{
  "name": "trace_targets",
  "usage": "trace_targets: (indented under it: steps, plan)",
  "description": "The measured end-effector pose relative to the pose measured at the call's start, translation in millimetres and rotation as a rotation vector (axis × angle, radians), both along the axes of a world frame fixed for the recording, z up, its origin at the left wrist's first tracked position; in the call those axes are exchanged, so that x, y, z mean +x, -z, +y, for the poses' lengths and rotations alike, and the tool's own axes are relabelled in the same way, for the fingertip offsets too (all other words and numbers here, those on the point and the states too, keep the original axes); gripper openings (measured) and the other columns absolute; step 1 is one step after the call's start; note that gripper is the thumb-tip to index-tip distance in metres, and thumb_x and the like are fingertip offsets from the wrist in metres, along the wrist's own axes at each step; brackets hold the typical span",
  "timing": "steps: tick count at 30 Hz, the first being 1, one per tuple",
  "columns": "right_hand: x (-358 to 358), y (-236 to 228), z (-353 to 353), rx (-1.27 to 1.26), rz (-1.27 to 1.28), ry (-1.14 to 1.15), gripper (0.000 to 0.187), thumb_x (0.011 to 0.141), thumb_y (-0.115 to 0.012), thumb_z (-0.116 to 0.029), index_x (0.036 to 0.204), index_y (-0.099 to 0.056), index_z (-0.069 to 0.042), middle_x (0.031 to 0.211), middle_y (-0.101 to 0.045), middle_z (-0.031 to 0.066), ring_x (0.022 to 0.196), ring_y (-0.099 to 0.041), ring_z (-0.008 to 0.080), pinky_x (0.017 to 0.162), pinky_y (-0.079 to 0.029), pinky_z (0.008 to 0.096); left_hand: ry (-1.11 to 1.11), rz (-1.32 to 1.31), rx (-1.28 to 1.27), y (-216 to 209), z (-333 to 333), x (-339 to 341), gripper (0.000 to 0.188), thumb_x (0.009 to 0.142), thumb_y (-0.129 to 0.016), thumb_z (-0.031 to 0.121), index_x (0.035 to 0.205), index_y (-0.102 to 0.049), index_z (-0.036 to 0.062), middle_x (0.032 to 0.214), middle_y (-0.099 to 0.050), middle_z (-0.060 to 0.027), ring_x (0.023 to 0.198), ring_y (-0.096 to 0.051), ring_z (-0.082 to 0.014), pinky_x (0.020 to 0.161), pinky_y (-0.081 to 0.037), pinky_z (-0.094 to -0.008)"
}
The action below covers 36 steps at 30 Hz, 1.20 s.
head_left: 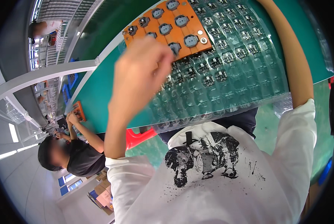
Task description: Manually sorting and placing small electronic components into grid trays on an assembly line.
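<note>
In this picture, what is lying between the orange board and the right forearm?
In the head view, the clear tray lies between the orange board and the right forearm, with small circuit boards in its pockets.

An electronics assembly workshop.
On the green worktable [92,115] lie an orange fixture [173,35] and a clear blister tray [249,84] of small circuit boards [228,57]; at its left, a co-worker [85,159] works; cardboard boxes [104,186] stand well apart.

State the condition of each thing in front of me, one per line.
Left hand: curled, blurred; grip unclear
Right arm: stretched forward, hand out of view
Orange fixture: loaded with gray parts
Clear plastic tray: partly filled with circuit boards
</note>
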State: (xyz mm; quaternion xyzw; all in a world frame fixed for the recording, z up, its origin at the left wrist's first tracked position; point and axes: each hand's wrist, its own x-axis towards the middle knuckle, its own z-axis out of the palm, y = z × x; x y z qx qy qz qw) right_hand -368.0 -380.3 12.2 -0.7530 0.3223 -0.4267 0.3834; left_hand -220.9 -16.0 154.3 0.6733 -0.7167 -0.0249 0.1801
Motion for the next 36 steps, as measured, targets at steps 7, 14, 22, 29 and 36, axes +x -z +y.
trace_targets:
  steps: [7, 14, 22, 29, 36]
  plan:
    - [15.7, -2.5, 8.5, -0.004, 0.002, -0.009, 0.021, 0.087, -0.057, -0.015, 0.085, -0.068, 0.003, 0.064, -0.061, 0.0052, 0.056, -0.056, 0.0124, 0.054, -0.045, 0.0304, -0.095, -0.19, -0.274, 34.7, -53.9, 86.0, 0.007, 0.082, -0.07, 0.007, 0.088, -0.069, 0.0041, 0.081, -0.064, -0.0074, 0.082, -0.058, -0.0286, 0.074, -0.049, -0.0388]
    - [8.9, 7.4, -2.1, -0.078, -0.012, -0.001, 0.021, 0.086, -0.056, -0.014, 0.082, -0.068, 0.003, 0.064, -0.061, 0.0056, 0.059, -0.056, 0.0121, 0.056, -0.045, 0.0309, -0.067, -0.136, -0.121, 47.7, -68.4, 87.4, 0.007, 0.082, -0.069, 0.007, 0.087, -0.071, 0.0041, 0.084, -0.067, -0.0064, 0.083, -0.057, -0.0288, 0.077, -0.05, -0.0384]
    - [11.4, 10.5, -6.1, -0.139, -0.028, 0.006, 0.021, 0.085, -0.056, -0.014, 0.083, -0.068, 0.003, 0.066, -0.063, 0.0065, 0.061, -0.057, 0.0125, 0.058, -0.047, 0.0311, -0.097, -0.18, -0.107, 47.0, -69.4, 81.9, 0.007, 0.082, -0.066, 0.007, 0.088, -0.07, 0.0036, 0.083, -0.066, -0.0081, 0.084, -0.057, -0.0311, 0.077, -0.049, -0.0391]
    - [-3.5, 4.9, -5.4, -0.097, -0.008, 0.019, 0.02, 0.086, -0.058, -0.015, 0.082, -0.067, 0.003, 0.064, -0.06, 0.0055, 0.059, -0.056, 0.0124, 0.056, -0.045, 0.0311, 0.067, -0.042, -0.065, 11.6, -30.5, 4.9, 0.009, 0.083, -0.066, 0.008, 0.091, -0.064, 0.0048, 0.085, -0.061, -0.009, 0.078, -0.059, -0.0309, 0.07, -0.05, -0.0422]
    - [11.1, 9.0, -4.9, -0.135, -0.012, -0.005, 0.021, 0.086, -0.057, -0.014, 0.084, -0.068, 0.004, 0.067, -0.064, 0.0073, 0.064, -0.058, 0.0134, 0.061, -0.047, 0.0312, 0.155, -0.009, 0.261, 53.4, 6.1, -61.0, 0.016, 0.076, -0.07, 0.011, 0.073, -0.057, 0.0029, 0.079, -0.053, -0.0096, 0.076, -0.063, -0.0273, 0.06, -0.052, -0.0388]
